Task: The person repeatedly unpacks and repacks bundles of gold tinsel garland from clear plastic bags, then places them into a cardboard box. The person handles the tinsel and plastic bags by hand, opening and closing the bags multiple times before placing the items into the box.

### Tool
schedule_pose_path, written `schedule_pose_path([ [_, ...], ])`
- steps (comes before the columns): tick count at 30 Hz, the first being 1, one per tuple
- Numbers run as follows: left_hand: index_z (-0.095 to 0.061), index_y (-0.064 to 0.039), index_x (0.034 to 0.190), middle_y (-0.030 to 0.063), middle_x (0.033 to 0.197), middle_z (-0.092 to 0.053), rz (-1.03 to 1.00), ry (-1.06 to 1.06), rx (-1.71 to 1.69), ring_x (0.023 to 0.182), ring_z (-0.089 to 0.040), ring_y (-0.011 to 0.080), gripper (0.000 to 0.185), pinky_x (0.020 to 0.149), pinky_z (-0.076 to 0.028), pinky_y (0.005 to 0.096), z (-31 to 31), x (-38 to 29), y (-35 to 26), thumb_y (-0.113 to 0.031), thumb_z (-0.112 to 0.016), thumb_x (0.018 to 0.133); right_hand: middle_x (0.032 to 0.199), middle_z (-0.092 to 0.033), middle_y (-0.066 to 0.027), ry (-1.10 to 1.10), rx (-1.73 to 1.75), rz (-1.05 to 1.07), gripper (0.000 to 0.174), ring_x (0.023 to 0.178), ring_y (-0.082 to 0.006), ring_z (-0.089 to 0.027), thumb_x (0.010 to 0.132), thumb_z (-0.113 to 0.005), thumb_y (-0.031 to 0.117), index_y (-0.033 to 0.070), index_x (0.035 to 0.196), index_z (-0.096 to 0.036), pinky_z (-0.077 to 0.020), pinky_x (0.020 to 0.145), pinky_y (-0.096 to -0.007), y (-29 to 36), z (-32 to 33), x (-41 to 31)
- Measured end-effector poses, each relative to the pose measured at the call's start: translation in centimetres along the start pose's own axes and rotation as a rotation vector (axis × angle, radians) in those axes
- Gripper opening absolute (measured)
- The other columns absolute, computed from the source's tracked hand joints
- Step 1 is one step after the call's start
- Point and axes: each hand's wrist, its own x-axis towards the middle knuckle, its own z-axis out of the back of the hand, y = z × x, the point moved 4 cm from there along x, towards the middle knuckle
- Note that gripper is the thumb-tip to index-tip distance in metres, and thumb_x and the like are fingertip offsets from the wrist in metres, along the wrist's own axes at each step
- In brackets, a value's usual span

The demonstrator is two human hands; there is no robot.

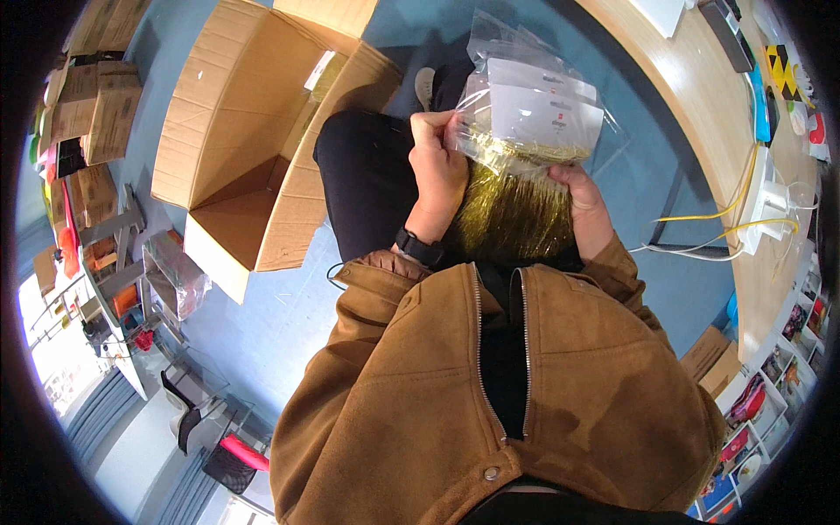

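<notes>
Above my lap I hold several clear plastic packets (482, 46) with white header cards (546, 121) that bear writing. Gold tinsel garland (515, 213) hangs below the cards in shiny strands. My left hand (438, 174) pinches the packets at their left edge, thumb on top. At the lower right edge of the cards, my right hand (583, 197) grips the same bundle; its fingers are partly hidden beneath. On the floor to my left stands an opened cardboard box (230, 125) with its flaps up. Another gold packet (328, 79) shows inside it, against the right wall.
A wooden table (695, 98) curves along my right, with a white power strip (764, 197) and yellow cables (712, 216) at its edge. Stacked cartons (108, 108) stand at the far left. Shelves with small goods (755, 400) lie at lower right.
</notes>
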Motion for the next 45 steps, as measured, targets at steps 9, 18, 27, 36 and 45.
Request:
schedule_pose_path([
  [9,-0.056,0.0,0.098,0.0074,0.088,-0.072,0.268,0.106,-0.144,0.078,-0.067,0.0079,0.017,0.071,-0.055,0.0268,-0.5,-0.5,1.4,-0.002,-0.073,0.095,0.117,-0.071,-0.007,0.053,0.06,0.01,0.053,0.107,-0.0193,-0.066,0.08,-0.088,0.015,0.001,0.126,-0.067,-0.053,0.096,-0.0342,1.2,-2.2,-0.6],
  [18,-0.061,-0.001,0.101,0.016,0.096,-0.075,0.24,0.236,0.223,0.089,-0.076,0.0306,0.019,0.078,-0.059,0.0357,2.6,-4.1,0.0,0.001,-0.074,0.088,0.127,-0.065,-0.0141,-0.236,-0.152,-0.233,0.068,0.11,-0.023,-0.067,0.084,-0.084,0.01,-0.004,0.141,-0.049,-0.0534,0.1,-0.0357,3.0,-3.5,-0.6],
  [27,-0.063,0.0,0.108,0.0129,0.1,-0.075,0.048,0.258,0.307,0.091,-0.072,0.0136,0.023,0.081,-0.058,0.03,3.7,-5.2,-0.5,0.008,-0.072,0.088,0.133,-0.06,-0.0115,-0.165,-0.155,-0.013,0.046,0.118,-0.0189,-0.06,0.1,-0.069,0.015,-0.001,0.139,-0.052,-0.0505,0.099,-0.0332,4.2,-2.8,-3.1],
  [36,-0.055,0.001,0.111,0.0069,0.099,-0.063,0.309,0.5,0.123,0.094,-0.06,0.0102,0.016,0.086,-0.049,0.0258,4.2,-7.4,2.5,0.011,-0.058,0.098,0.132,-0.062,-0.0137,-0.169,-0.31,0.164,0.047,0.121,-0.0196,-0.061,0.102,-0.061,0.004,0.005,0.146,-0.043,-0.0483,0.103,-0.0323,2.9,-2.2,-4.7],
  [45,-0.049,-0.002,0.113,0.0051,0.096,-0.06,0.372,0.243,-0.065,0.085,-0.06,0.0087,0.022,0.075,-0.049,0.0237,4.3,-4.9,1.0,0.01,-0.058,0.097,0.118,-0.07,-0.0132,-0.175,-0.72,0.432,0.043,0.111,-0.0203,-0.069,0.098,-0.06,-0.008,0.005,0.138,-0.051,-0.0534,0.094,-0.0341,5.7,-6.9,-3.6],
])
